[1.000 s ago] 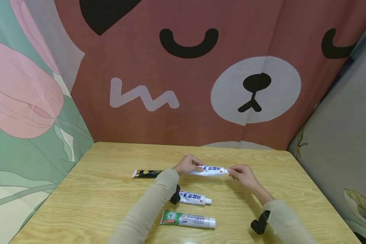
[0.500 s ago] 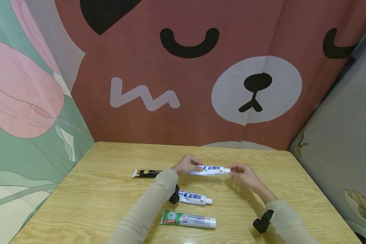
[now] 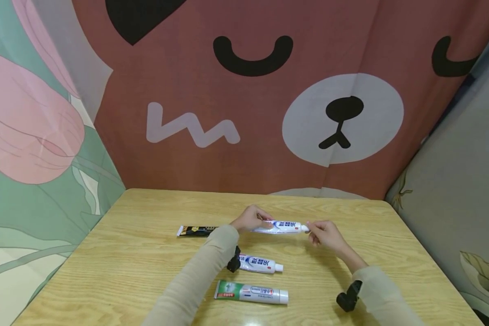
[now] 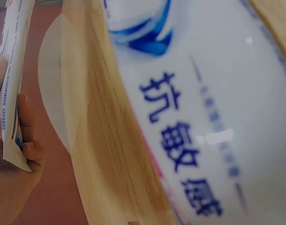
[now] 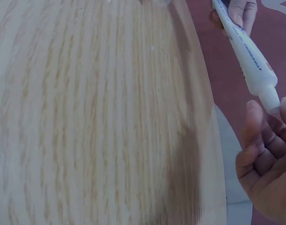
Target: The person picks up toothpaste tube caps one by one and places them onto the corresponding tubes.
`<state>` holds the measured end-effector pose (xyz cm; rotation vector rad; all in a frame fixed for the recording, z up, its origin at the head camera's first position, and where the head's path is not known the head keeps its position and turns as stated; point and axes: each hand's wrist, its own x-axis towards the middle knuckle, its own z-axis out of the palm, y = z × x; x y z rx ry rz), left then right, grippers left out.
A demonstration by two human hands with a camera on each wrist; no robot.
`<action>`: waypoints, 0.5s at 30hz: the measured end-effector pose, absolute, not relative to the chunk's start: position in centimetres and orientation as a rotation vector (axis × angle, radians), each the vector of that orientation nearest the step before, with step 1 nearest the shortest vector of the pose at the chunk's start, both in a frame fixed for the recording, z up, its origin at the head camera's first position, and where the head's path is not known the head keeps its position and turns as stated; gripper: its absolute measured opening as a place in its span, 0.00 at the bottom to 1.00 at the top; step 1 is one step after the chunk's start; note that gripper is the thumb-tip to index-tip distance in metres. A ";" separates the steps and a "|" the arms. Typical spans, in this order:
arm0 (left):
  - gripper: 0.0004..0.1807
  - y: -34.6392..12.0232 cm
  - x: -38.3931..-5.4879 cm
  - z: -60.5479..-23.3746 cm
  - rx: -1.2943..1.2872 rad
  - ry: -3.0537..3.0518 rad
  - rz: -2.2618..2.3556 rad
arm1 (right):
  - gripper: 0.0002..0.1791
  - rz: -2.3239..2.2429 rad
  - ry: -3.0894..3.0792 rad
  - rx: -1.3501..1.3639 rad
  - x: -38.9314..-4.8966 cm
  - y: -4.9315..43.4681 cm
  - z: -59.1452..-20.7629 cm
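My left hand [image 3: 250,218] grips a white and blue toothpaste tube [image 3: 283,227] above the far part of the table, the cap end pointing right. Thumb and fingers pinch its body in the left wrist view, where the crimped end shows beside the palm. At the white cap [image 5: 270,99], the fingertips of my right hand [image 3: 326,234] close around the end, the other fingers curled. A matching white toothpaste tube [image 3: 257,264] lies nearer me, partly behind the left wrist camera; it looms large in the left wrist view.
A green and silver toothpaste tube [image 3: 250,293] lies closest to me. Behind the left forearm is a black toothpaste tube [image 3: 197,231], partly hidden. The wooden table [image 3: 126,271] ends at a bear-print curtain [image 3: 252,172], with a patterned cloth on the left.
Half a second ago the right fingers were looser and off the cap; now they are back on it, as they were a second ago. The left hand and tube stay in place.
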<state>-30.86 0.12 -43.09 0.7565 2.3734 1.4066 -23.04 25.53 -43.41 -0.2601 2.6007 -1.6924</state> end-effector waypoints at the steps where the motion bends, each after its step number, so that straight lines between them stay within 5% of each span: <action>1: 0.08 0.1 -30.9 -43.0 0.748 2.372 1.409 | 0.24 -1.691 2.602 -0.263 -23.0 25.6 -43.4; 15: 0.09 -0.1 -30.7 -42.9 0.737 2.366 1.416 | 0.15 -1.732 2.632 -0.308 -22.8 25.7 -42.8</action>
